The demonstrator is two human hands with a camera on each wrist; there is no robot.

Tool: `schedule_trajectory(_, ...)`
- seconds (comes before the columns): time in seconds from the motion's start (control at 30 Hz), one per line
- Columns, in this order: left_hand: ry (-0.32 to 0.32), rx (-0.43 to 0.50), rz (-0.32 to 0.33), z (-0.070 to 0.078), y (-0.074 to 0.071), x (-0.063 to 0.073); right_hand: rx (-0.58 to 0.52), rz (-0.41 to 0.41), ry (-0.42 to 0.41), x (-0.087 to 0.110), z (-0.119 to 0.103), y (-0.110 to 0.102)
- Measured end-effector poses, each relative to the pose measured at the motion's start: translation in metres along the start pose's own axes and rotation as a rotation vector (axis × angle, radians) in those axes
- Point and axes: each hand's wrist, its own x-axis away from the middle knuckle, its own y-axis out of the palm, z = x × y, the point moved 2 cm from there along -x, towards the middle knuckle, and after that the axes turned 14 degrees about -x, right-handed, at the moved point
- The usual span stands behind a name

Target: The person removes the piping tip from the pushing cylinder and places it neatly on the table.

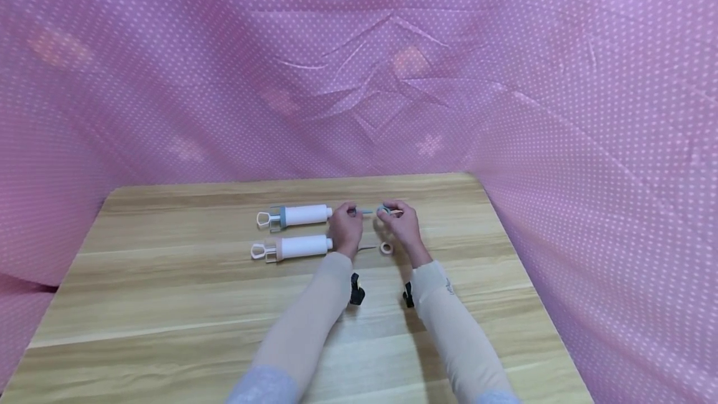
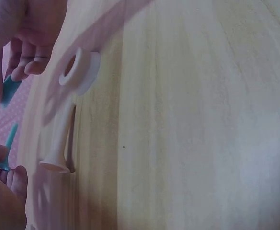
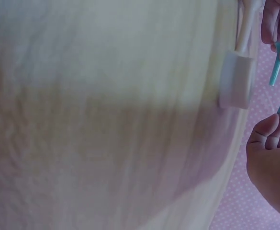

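My left hand pinches a thin teal nozzle by its flared base, its narrow tip pointing right. Facing it, my right hand grips a teal ring between thumb and fingers. A small gap separates nozzle and ring in both wrist views. Below the hands, a pale peach nozzle lies on the table beside a matching peach ring. Left of my left hand are two white syringe-like tubes with loop handles: one with a teal collar, the other with a peach collar.
The wooden table has its far edge just beyond the hands. Pink dotted cloth hangs behind it and along both sides. A black wrist mount sits at the left cuff, another at the right.
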Motion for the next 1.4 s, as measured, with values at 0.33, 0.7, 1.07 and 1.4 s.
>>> schedule_trajectory(0.33,-0.019,0.02,0.069,-0.004,0.005,0.003,0.053,0.001,0.053,0.003,0.009,-0.002)
schedule_trajectory(0.7,-0.046,0.035,0.085,-0.01,0.009,-0.001,0.095,-0.003,0.095,-0.002,0.015,0.001)
schedule_trajectory(1.07,-0.041,0.016,0.062,-0.01,0.013,-0.002,0.183,-0.014,0.067,-0.007,0.018,0.004)
schedule_trajectory(1.4,-0.017,-0.059,0.06,-0.014,0.017,-0.002,0.279,-0.068,0.069,-0.007,0.018,0.004)
